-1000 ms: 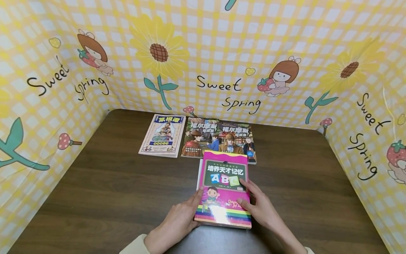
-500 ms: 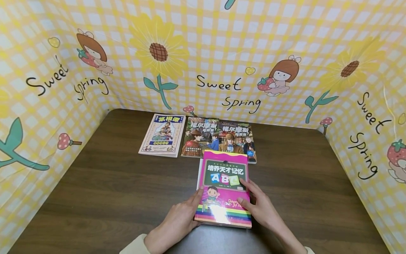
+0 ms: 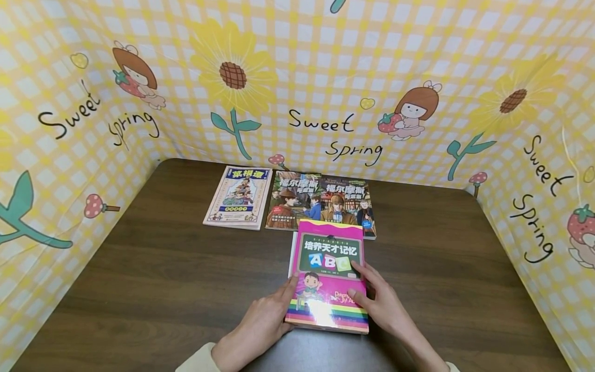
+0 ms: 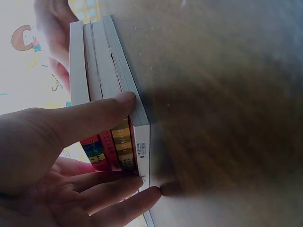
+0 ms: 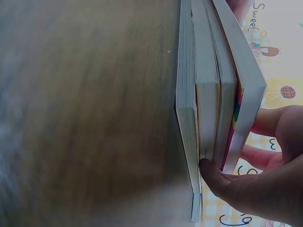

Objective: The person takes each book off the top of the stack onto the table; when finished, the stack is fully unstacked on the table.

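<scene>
A pink book with ABC on its cover [image 3: 327, 289] lies on top of a stack of several books, and a white edge shows along its left side. My left hand [image 3: 260, 323] grips the lower left of the stack; in the left wrist view its thumb [image 4: 94, 116] crosses the page edges and its fingers lie along the spines. On the right side, my right hand [image 3: 388, 305] holds the stack, two fingertips on the pink cover. One digit of the right hand [image 5: 270, 175] presses the page edges [image 5: 208, 118] in the right wrist view.
A pale book [image 3: 239, 199] lies at the back left of the brown table [image 3: 162, 268]. Beside it are two illustrated books [image 3: 290, 201], the right one [image 3: 346, 204] partly covered by the stack in view. Yellow checked cloth [image 3: 316, 62] stands around the back and sides.
</scene>
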`<state>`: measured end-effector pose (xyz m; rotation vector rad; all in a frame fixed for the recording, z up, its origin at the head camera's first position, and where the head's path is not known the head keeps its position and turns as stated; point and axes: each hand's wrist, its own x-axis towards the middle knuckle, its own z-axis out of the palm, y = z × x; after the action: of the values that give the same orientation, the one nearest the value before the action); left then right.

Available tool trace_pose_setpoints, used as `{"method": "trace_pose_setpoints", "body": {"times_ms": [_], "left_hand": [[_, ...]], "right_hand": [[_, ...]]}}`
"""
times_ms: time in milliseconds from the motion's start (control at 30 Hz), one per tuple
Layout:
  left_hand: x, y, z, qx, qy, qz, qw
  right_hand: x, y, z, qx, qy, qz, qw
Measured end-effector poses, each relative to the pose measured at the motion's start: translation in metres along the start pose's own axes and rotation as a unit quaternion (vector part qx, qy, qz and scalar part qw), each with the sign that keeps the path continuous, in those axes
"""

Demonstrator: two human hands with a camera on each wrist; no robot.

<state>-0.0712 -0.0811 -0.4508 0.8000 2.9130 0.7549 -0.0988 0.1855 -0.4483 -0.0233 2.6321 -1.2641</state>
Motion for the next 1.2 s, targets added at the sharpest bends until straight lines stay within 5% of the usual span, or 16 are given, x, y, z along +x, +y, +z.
{"method": "trace_pose_setpoints", "body": {"times_ms": [1200], "left_hand": [[-0.0002,0.0013,-0.001,0.011,-0.006,0.0,0.9999]], "right_hand": [[0.0006,0.0029,-0.0006,0.004,-0.006,-0.002,1.0]]}}
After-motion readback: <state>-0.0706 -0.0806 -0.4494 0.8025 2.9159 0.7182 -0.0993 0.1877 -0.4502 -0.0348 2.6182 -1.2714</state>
